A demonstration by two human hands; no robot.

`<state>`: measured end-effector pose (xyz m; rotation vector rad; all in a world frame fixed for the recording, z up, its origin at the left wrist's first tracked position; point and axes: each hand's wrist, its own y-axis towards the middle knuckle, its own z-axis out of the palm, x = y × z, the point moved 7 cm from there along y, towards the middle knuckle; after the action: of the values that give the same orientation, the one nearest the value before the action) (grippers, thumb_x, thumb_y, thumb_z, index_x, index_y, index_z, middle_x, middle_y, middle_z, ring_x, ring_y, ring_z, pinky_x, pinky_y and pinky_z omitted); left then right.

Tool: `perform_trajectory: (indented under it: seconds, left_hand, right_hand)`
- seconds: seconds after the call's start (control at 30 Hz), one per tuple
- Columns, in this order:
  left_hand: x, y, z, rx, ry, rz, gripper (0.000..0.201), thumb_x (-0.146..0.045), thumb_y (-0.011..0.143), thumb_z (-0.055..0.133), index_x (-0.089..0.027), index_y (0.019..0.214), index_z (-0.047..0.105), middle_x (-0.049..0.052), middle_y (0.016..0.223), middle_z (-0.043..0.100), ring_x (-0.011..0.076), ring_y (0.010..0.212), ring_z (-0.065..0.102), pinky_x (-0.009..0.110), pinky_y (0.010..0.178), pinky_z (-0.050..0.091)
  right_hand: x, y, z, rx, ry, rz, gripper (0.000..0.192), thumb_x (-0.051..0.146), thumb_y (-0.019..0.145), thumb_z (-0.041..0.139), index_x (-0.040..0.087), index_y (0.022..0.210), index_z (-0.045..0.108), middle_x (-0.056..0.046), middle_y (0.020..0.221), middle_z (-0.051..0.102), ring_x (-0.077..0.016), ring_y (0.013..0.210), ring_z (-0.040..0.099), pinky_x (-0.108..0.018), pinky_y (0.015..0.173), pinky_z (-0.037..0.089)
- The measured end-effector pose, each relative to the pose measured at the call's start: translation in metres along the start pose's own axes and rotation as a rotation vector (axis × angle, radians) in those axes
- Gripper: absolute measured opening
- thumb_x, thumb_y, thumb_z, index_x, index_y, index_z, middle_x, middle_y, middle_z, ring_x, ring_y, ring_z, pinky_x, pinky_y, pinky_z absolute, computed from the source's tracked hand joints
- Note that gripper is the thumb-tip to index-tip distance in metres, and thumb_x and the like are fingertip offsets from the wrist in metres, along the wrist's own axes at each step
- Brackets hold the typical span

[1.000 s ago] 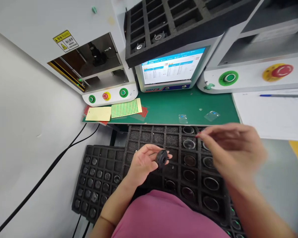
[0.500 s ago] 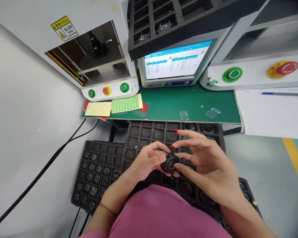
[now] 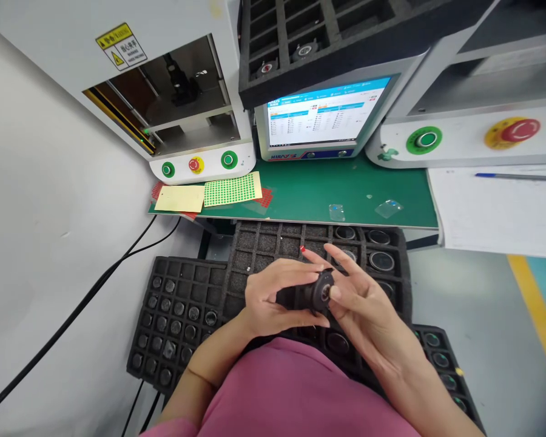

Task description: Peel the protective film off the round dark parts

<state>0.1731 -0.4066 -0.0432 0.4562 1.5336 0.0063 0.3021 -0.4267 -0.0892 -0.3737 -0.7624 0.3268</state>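
A round black watch case (image 3: 321, 291) is held between my two hands, its ringed face turned toward the right. My left hand (image 3: 273, 297) grips it, fingers along the upper edge and thumb along the lower edge. On the other side, my right hand (image 3: 364, 303) has its thumb pressed on the middle of that face. The right index and middle fingers stretch out beyond the case, and the other right fingertips are partly hidden. Below the hands lies a black foam tray (image 3: 266, 243) with round dark parts in its right-hand pockets.
Another foam tray (image 3: 195, 294) with small round parts sits at left, and one more (image 3: 437, 346) at right. The green bench (image 3: 300, 194) carries sticker sheets (image 3: 232, 189), clear film pieces (image 3: 389, 208), a monitor (image 3: 327, 115) and a press (image 3: 195, 161). A foam tray (image 3: 346, 67) overhangs the monitor.
The watch case has turned so its ringed face points more to the right. My left fingers now wrap its edges. My right hand has rotated, its thumb staying on the face.
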Motion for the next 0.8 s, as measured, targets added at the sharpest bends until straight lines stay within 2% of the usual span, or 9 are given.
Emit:
perform_trajectory:
  seconds: [0.07,0.13,0.23,0.3,0.37,0.47,0.57,0.67,0.8]
  left_hand:
    - [0.001,0.001,-0.003,-0.058,-0.033,-0.017,0.043,-0.032,0.062,0.091,-0.023,0.101,0.078,0.01,0.106,0.077,0.0283,0.1,0.07,0.046,0.097,0.054]
    - [0.0,0.001,-0.007,-0.142,-0.152,-0.038,0.042,-0.04,0.067,0.087,-0.023,0.104,0.077,0.01,0.106,0.076,0.0278,0.102,0.071,0.044,0.097,0.055]
    - [0.008,-0.002,-0.01,-0.236,-0.413,-0.22,0.045,-0.05,0.072,0.081,-0.021,0.105,0.075,0.008,0.102,0.073,0.0283,0.1,0.073,0.041,0.088,0.061]
    - [0.015,-0.005,-0.009,-0.229,-0.529,-0.365,0.049,-0.051,0.065,0.086,-0.021,0.102,0.073,0.006,0.096,0.072,0.0297,0.094,0.075,0.037,0.075,0.065]
    - [0.018,-0.006,-0.008,-0.188,-0.562,-0.418,0.055,-0.047,0.057,0.091,-0.02,0.101,0.072,0.004,0.09,0.072,0.0298,0.09,0.075,0.032,0.065,0.065]
    - [0.016,-0.007,-0.007,-0.115,-0.515,-0.388,0.057,-0.043,0.054,0.093,-0.019,0.102,0.073,0.005,0.086,0.073,0.0246,0.089,0.075,0.027,0.069,0.064]
    - [0.009,-0.006,-0.006,-0.05,-0.417,-0.32,0.054,-0.036,0.057,0.093,-0.022,0.106,0.076,0.006,0.094,0.073,0.0194,0.09,0.072,0.025,0.075,0.062]
    - [0.0,-0.006,-0.005,0.011,-0.258,-0.277,0.057,-0.03,0.057,0.094,-0.027,0.111,0.076,0.006,0.101,0.072,0.0188,0.091,0.07,0.027,0.077,0.061]
    - [-0.006,-0.004,-0.006,0.045,-0.077,-0.258,0.062,-0.033,0.05,0.096,-0.027,0.11,0.077,0.006,0.095,0.073,0.0199,0.084,0.069,0.029,0.074,0.059]
  right_hand:
    - [-0.001,-0.001,0.001,-0.017,-0.002,-0.001,0.06,0.028,0.06,0.092,0.032,0.112,0.064,-0.005,0.128,0.066,-0.0158,0.1,0.069,-0.023,0.077,0.06]
    - [0.005,-0.002,-0.002,-0.075,-0.012,-0.081,0.051,0.027,0.06,0.092,0.03,0.104,0.066,-0.004,0.121,0.068,-0.0137,0.094,0.069,-0.022,0.077,0.06]
    - [0.021,-0.007,-0.006,-0.162,-0.075,-0.285,0.038,0.022,0.064,0.09,0.03,0.093,0.067,-0.001,0.11,0.069,-0.0092,0.075,0.065,-0.021,0.072,0.059]
    - [0.03,-0.012,-0.006,-0.178,-0.134,-0.381,0.034,0.02,0.068,0.087,0.029,0.092,0.065,-0.001,0.107,0.067,-0.0087,0.068,0.063,-0.023,0.067,0.058]
    - [0.037,-0.016,-0.003,-0.163,-0.185,-0.436,0.033,0.019,0.07,0.085,0.029,0.093,0.063,-0.001,0.108,0.066,-0.0093,0.067,0.063,-0.024,0.064,0.058]
    - [0.042,-0.022,0.004,-0.113,-0.249,-0.464,0.034,0.017,0.072,0.083,0.028,0.095,0.061,-0.001,0.11,0.064,-0.0083,0.064,0.063,-0.024,0.064,0.058]
    - [0.042,-0.027,0.01,-0.078,-0.284,-0.436,0.034,0.017,0.074,0.082,0.029,0.098,0.061,-0.001,0.112,0.062,-0.0068,0.063,0.064,-0.022,0.064,0.058]
    - [0.04,-0.032,0.011,-0.06,-0.268,-0.393,0.04,0.017,0.074,0.082,0.032,0.104,0.06,0.001,0.108,0.06,-0.0056,0.062,0.064,-0.018,0.063,0.058]
    - [0.034,-0.033,0.014,0.01,-0.239,-0.313,0.057,0.017,0.072,0.084,0.038,0.117,0.056,0.0,0.111,0.059,-0.0067,0.061,0.063,-0.02,0.058,0.06]
